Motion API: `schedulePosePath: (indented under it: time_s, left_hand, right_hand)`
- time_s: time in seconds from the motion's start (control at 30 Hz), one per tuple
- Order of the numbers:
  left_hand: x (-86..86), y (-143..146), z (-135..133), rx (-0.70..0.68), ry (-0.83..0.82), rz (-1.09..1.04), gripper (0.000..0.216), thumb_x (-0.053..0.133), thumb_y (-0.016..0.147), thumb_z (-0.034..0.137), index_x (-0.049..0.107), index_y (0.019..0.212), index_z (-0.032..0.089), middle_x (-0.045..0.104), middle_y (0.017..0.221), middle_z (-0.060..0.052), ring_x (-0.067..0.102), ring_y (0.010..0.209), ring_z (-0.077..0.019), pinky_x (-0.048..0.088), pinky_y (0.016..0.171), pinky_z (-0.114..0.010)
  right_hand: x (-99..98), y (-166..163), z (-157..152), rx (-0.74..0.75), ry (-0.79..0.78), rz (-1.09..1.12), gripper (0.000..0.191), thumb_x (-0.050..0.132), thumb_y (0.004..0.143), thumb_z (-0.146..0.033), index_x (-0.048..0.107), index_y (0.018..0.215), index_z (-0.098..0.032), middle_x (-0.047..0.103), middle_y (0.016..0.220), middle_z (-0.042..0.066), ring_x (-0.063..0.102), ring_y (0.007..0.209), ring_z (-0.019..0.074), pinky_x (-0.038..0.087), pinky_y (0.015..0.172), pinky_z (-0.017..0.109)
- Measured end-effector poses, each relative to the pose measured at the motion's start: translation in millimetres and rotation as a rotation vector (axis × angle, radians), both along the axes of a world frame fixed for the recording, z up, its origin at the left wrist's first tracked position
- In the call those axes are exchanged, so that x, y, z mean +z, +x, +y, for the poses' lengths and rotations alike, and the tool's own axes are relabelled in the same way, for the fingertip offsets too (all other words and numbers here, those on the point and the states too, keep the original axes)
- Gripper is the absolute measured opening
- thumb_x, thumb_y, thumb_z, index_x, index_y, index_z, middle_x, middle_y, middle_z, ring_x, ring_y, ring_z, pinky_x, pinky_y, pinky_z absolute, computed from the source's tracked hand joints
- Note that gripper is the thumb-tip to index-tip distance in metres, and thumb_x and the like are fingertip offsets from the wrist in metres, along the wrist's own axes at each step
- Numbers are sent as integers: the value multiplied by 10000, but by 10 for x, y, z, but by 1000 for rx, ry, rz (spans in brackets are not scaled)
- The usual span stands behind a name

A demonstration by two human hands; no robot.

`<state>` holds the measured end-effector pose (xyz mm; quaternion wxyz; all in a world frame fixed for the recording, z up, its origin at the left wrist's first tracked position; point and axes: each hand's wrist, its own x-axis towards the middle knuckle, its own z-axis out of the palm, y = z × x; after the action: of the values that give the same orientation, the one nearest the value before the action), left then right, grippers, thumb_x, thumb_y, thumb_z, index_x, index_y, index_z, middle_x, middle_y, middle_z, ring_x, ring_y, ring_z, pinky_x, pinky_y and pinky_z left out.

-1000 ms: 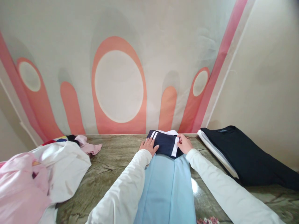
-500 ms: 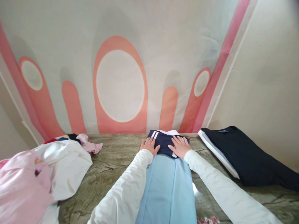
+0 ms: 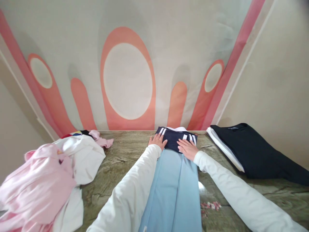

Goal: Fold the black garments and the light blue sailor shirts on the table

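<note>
A long, folded light blue garment (image 3: 177, 193) lies lengthwise on the table in front of me. At its far end is a navy sailor-style collar (image 3: 172, 139) with white stripes and a white edge behind it. My left hand (image 3: 158, 140) rests flat on the collar's left part, fingers spread, holding nothing. On the right, my right hand (image 3: 188, 149) lies open with its fingertips on the collar's near edge and its palm over the blue cloth.
Rumpled pink clothing (image 3: 48, 183) and white clothing (image 3: 89, 158) lie piled at left. At right is a folded black garment (image 3: 256, 154) with white cloth (image 3: 225, 149) beneath. The wood-patterned tabletop (image 3: 125, 158) meets a wall with a pink design (image 3: 129, 124).
My right hand has slid nearer along the collar, uncovering the white stripes at its right. My left hand stays on the collar's left side. The whole view has tilted slightly downward.
</note>
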<state>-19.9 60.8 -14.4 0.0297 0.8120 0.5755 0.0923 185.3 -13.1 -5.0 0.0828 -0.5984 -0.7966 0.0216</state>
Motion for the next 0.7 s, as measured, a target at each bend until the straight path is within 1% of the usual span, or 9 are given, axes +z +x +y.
schedulePosePath:
  time_s: [0.07, 0.17, 0.23, 0.27, 0.33, 0.4, 0.6, 0.67, 0.7]
  left_hand:
    - [2, -24, 38, 26, -12, 10, 637, 101, 827, 590, 252, 1347, 255, 162, 1440, 4, 119, 1313, -207, 116, 1034, -498]
    - [8, -89, 96, 89, -11, 13, 625, 108, 830, 578, 246, 1349, 260, 163, 1440, 5, 118, 1314, -204, 103, 1037, -494]
    - [17, -135, 114, 127, -7, 13, 625, 109, 830, 575, 250, 1349, 256, 163, 1440, 6, 114, 1314, -204, 99, 1038, -492]
    - [23, -153, 113, 142, -6, 13, 627, 108, 830, 575, 251, 1349, 254, 162, 1440, 7, 112, 1314, -205, 98, 1038, -492]
    - [35, -174, 89, 175, -5, 14, 629, 107, 829, 574, 252, 1349, 251, 158, 1441, 12, 109, 1315, -205, 91, 1041, -488]
    - [48, -177, 40, 221, -10, 14, 628, 106, 830, 570, 254, 1349, 250, 157, 1441, 13, 108, 1315, -205, 86, 1043, -486]
    - [100, -164, -115, 398, 2, -4, 609, 121, 835, 545, 273, 1341, 244, 166, 1440, -7, 102, 1316, -217, 108, 1039, -493]
    - [144, -182, -140, 404, -12, -9, 610, 121, 838, 537, 264, 1345, 229, 153, 1443, -24, 95, 1318, -226, 124, 1035, -497]
    - [171, -197, -156, 372, -33, -6, 611, 127, 840, 529, 256, 1348, 214, 151, 1443, -42, 101, 1316, -235, 133, 1030, -505]
  right_hand:
    - [-19, 32, -181, -22, 38, -14, 503, 181, 888, -410, 368, 1306, -202, 303, 1391, 43, 210, 1286, 224, 160, 1022, 477]
    - [-39, 53, -589, 90, 37, -6, 535, 193, 882, -455, 309, 1338, -202, 251, 1413, 47, 190, 1293, 231, 194, 1020, 454]
    - [-36, 60, -867, 179, 24, -5, 548, 212, 874, -484, 260, 1357, -230, 231, 1421, 32, 180, 1297, 225, 189, 1027, 445]
    - [-30, 72, -977, 204, 24, -8, 544, 217, 874, -484, 242, 1361, -245, 229, 1422, 24, 177, 1298, 219, 179, 1032, 445]
    - [-15, 125, -1103, 203, 35, -20, 521, 213, 881, -456, 220, 1365, -264, 239, 1419, 13, 178, 1299, 206, 159, 1037, 449]
    - [-19, 213, -1105, 169, 39, -35, 500, 199, 888, -415, 219, 1365, -266, 253, 1413, 6, 193, 1295, 196, 161, 1036, 452]
    - [-117, 424, -845, 76, 27, -17, 482, 219, 879, -343, 291, 1342, -234, 292, 1396, 7, 227, 1283, 195, 213, 1018, 447]
    - [-114, 437, -826, 61, 50, 29, 471, 235, 875, -323, 334, 1323, -215, 312, 1387, 14, 238, 1278, 194, 224, 1017, 432]
    - [-100, 436, -837, 55, 65, 57, 467, 241, 874, -314, 352, 1314, -204, 320, 1383, 20, 239, 1278, 194, 228, 1017, 425]
